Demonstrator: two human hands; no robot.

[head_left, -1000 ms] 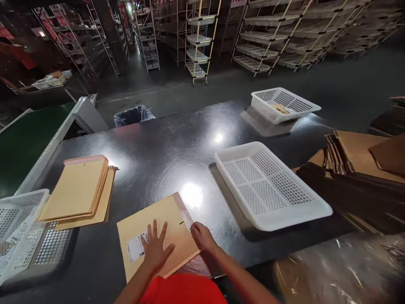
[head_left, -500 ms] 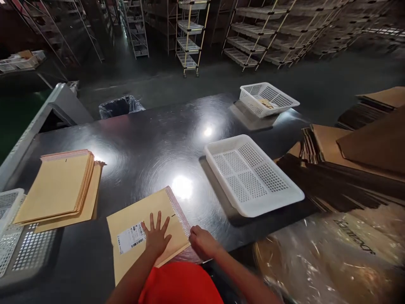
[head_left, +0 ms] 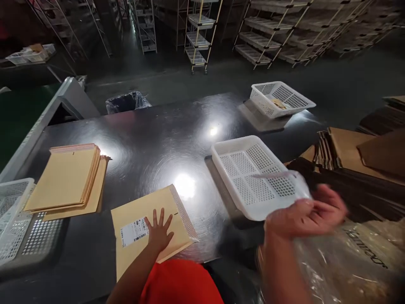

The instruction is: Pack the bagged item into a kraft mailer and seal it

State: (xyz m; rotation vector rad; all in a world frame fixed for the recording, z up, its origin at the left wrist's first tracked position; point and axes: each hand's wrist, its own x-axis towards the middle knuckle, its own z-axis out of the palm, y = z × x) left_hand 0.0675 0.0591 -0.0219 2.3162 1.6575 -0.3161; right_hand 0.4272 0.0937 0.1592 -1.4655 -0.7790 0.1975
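A tan padded mailer [head_left: 142,207] with a white shipping label [head_left: 134,232] lies on the dark table in front of me. My left hand [head_left: 160,234] rests flat on it beside the label, fingers spread. Off to the right, my right hand [head_left: 308,211], smeared by motion, is raised near the front corner of a white plastic basket [head_left: 221,169]. A thin, translucent peel-off strip [head_left: 299,183] trails from its pinched fingers over that basket. The mailer's bubble-lined flap [head_left: 185,213] is exposed along its right edge.
A stack of mailers [head_left: 66,177] lies at left, partly over a white basket [head_left: 15,219]. Another basket [head_left: 281,101] with small items stands at the far right. Flattened cardboard [head_left: 348,147] and clear plastic wrapping [head_left: 341,261] crowd the right side. A lined bin [head_left: 126,102] stands beyond the table.
My right hand has left the mailer's flap edge and swung right and up, carrying the strip away from it. My left hand stays on the mailer. The view has shifted slightly.
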